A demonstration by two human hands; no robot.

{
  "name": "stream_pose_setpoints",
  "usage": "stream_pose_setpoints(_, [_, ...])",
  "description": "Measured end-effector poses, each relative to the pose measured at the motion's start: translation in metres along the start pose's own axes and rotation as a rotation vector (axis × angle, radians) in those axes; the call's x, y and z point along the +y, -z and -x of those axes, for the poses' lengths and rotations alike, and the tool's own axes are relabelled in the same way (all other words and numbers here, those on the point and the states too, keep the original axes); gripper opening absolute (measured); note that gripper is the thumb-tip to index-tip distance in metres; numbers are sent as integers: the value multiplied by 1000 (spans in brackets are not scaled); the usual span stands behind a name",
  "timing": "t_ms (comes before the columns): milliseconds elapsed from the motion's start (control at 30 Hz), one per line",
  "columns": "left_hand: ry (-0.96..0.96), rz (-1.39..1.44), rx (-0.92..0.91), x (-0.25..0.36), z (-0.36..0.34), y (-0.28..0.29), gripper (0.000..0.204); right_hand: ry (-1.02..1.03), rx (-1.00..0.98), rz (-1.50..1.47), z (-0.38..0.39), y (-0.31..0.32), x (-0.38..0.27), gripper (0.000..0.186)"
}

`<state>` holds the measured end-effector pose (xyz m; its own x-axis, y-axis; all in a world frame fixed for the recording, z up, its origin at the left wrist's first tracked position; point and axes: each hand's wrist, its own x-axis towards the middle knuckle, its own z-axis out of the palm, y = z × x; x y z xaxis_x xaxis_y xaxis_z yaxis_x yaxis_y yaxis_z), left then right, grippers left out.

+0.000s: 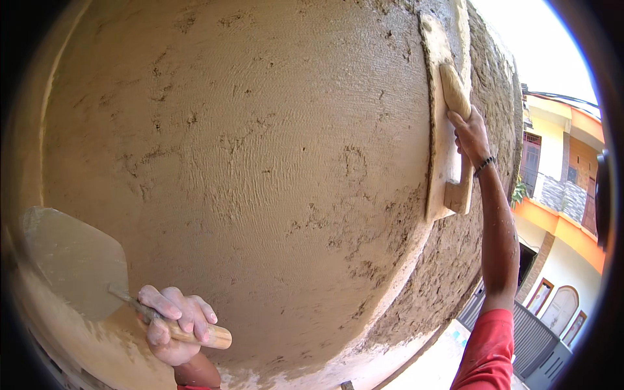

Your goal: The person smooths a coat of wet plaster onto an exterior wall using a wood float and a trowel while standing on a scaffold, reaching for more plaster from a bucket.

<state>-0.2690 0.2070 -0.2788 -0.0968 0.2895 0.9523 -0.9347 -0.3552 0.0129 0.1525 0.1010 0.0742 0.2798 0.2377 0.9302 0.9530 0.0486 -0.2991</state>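
My left hand [179,320] is closed around the wooden handle of a trowel [77,263], whose wide grey blade points up and left near the wall's lower left. With my arm stretched up at the right, my right hand [472,134] grips the handle of a long wooden plastering float [441,123]. The float stands nearly upright, its face against the wall along the edge of the wet plaster [292,169]. That plaster is brown and partly smoothed, with ripple marks in the middle and rough pits scattered over it.
Right of the float runs a strip of rougher plaster [416,286], beside a pale narrow band [396,286]. A pale unplastered strip [370,364] lies along the bottom. Beyond the wall's right edge stand a grey gate [543,335] and an orange and white house [562,214].
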Motion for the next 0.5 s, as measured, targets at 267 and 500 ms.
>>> stream_pose_setpoints(267, [49,3,60,-17,0,-9,19,-234,30,-138,81,0,76,27])
stream_pose_setpoints(500, [36,-1,113,-19,-2,-14,20,-286,34,-291,50,-8,43,28])
